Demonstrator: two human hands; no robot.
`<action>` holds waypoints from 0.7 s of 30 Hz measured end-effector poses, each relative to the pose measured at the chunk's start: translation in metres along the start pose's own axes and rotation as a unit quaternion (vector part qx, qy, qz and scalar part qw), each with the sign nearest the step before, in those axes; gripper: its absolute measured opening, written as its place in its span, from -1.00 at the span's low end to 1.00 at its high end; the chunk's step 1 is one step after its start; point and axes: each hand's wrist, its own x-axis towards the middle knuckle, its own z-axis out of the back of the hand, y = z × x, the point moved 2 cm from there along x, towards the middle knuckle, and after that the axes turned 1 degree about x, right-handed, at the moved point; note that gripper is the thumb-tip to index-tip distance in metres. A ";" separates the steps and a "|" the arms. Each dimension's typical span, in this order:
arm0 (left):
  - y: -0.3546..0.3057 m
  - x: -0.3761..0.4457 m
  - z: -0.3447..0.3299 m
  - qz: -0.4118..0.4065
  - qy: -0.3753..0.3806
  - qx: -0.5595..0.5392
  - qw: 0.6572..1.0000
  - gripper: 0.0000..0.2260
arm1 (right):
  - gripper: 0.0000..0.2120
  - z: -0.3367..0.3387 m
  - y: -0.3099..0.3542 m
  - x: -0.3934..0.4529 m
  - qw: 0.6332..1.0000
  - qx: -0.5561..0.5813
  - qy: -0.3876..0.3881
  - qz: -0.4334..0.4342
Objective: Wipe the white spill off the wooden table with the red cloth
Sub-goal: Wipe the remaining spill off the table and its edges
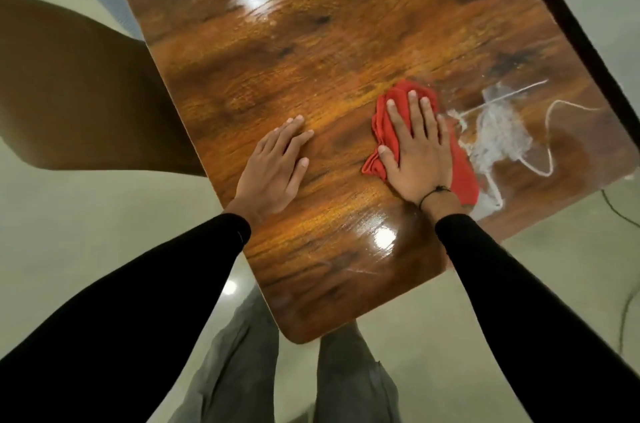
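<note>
Head view is showing you standing at the near end of a glossy wooden surface point(277, 83), looking down over both black sleeves. Your right hand point(417, 148) is lying flat on the red cloth point(462, 169), fingers straight and slightly spread, palm pressing the bunched fabric onto the wood. The cloth is sitting toward the right side of the surface, its folds sticking out to the left of your thumb and beyond your fingertips on the far side. Just to the right of it, the white spill point(495, 131) is spreading as a smeared patch with thin looping trails running toward the right edge; the cloth's right border is touching the smear. Your left hand point(273, 162) is resting flat on bare wood to the left, fingers straight and relaxed, holding nothing, well apart from the cloth. A thin dark band point(434, 193) is circling your right wrist.
</note>
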 end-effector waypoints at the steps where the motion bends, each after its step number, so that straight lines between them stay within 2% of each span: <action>1: 0.000 0.000 0.000 0.005 0.001 0.000 1.000 -0.55 | -0.19 -0.003 0.010 -0.010 0.999 -0.006 0.002 0.032; 8: -0.001 -0.002 0.001 0.013 -0.020 -0.014 1.000 -0.53 | -0.12 -0.037 0.085 -0.128 0.973 0.004 0.048 0.227; 11: -0.001 -0.002 -0.002 0.016 -0.032 -0.012 0.999 -0.52 | -0.14 -0.040 0.077 -0.146 0.946 0.002 0.065 0.316; 14: 0.000 -0.004 -0.004 0.014 -0.035 -0.004 0.999 -0.51 | -0.13 -0.034 0.060 -0.130 0.922 -0.011 0.089 0.376; 17: 0.002 -0.003 -0.006 0.015 -0.033 0.005 0.999 -0.49 | -0.11 -0.028 0.043 -0.101 0.925 -0.025 0.077 0.372; 21: 0.004 -0.004 -0.006 0.012 -0.029 0.014 0.999 -0.44 | -0.17 -0.015 0.020 -0.051 0.959 -0.028 0.037 0.278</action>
